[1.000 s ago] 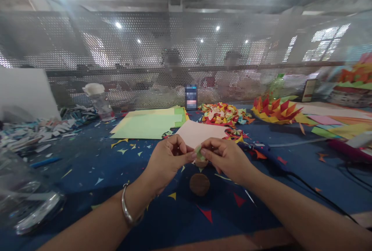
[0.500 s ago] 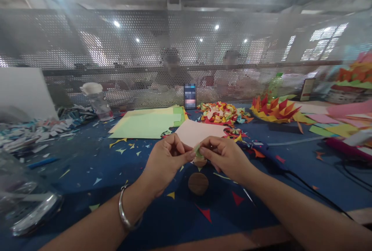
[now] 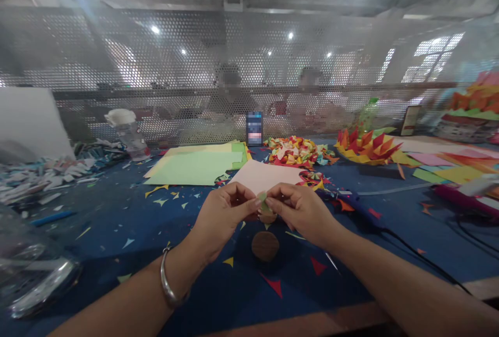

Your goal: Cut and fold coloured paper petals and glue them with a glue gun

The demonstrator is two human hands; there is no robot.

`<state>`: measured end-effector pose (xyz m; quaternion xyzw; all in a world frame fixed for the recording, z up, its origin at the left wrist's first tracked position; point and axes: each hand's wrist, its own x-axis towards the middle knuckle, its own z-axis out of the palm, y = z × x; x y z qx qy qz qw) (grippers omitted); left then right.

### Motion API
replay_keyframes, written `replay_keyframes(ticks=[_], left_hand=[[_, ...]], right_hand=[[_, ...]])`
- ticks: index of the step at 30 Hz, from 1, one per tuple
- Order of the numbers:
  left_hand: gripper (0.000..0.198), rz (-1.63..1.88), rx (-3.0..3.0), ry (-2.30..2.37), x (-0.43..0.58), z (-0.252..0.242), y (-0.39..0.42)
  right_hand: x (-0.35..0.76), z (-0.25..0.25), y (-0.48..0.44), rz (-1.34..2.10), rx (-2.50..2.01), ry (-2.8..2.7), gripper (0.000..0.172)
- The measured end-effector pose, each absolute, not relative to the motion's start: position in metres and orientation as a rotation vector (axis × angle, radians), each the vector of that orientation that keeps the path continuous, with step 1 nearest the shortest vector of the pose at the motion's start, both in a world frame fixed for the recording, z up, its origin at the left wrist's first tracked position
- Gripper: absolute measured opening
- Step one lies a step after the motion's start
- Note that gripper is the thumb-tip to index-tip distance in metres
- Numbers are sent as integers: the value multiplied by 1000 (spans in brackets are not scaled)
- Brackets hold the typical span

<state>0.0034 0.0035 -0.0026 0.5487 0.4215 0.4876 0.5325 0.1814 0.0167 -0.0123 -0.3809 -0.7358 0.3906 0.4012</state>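
Between my fingertips is a small pale green paper piece (image 3: 262, 199). My left hand (image 3: 226, 212) pinches it from the left, thumb against forefinger. From the right, my right hand (image 3: 300, 209) pinches its other side. Just under the fingers a small round wooden piece (image 3: 267, 218) shows in part. Nearer to me lies a round dark wooden disc (image 3: 265, 246) on the blue tabletop (image 3: 195, 285). Behind my hands a pale pink paper sheet (image 3: 268, 175) lies flat. A thin metal tool (image 3: 332, 262) rests below my right wrist.
Green and yellow paper sheets (image 3: 195, 165) lie at the back left. Curled paper pieces (image 3: 298, 151) are heaped behind my right hand, beside orange paper petals (image 3: 366, 147). A corded blue tool (image 3: 362, 209) lies to the right. A clear bottle (image 3: 128, 137) stands far left; a phone (image 3: 254, 129) stands upright.
The green paper piece has turned slightly between my fingers and looks rounder now. Both hands stay in nearly the same place.
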Motion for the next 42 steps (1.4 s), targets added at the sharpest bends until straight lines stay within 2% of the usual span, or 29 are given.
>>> replay_keyframes(ticks=[13, 21, 42], left_hand=[[20, 1202, 1324, 988, 3, -6, 4], [28, 1183, 1264, 960, 4, -7, 4], [26, 1152, 1211, 952, 6, -7, 4]], right_hand=[[182, -15, 18, 1043, -951, -1837, 21], [181, -15, 18, 1041, -948, -1846, 24], [180, -15, 17, 1044, -934, -1860, 19]])
